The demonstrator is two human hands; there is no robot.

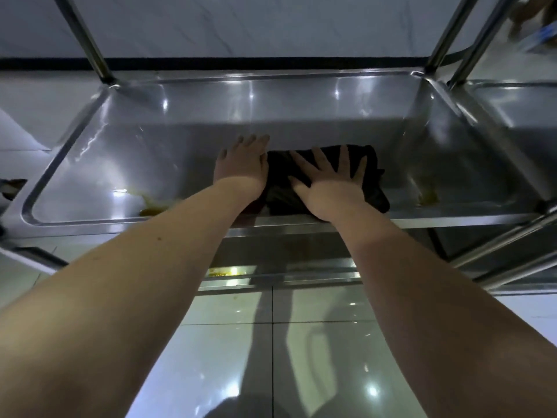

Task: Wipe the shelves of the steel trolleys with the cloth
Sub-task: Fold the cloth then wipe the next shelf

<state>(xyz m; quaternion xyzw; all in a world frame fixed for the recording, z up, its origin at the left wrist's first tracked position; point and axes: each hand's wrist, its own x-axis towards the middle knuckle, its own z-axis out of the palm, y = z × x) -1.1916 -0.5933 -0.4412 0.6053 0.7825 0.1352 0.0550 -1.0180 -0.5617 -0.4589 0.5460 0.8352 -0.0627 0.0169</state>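
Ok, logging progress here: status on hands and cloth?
Right hand flat on dark cloth. Left hand flat beside it on the shelf. Yellow residue in near corners; nothing blocking.

Shelf (301,116): sheet steel, smooth and glossy, with sharp white highlights along walls and rim; the base is duller, with a hazy sheen.
Yellowish smears (156,206) near the front corners: wet-looking, glossy.
Cloth (278,176): dark fabric, matt, softly creased.
Posts (87,37): round steel tube, polished, with streaked reflections.
Floor (229,342): pale tiles, smooth, high gloss, mirror-like light spots, thin dark joints.
Wall (271,25): pale stone-look panel, faint grey veins, smooth.
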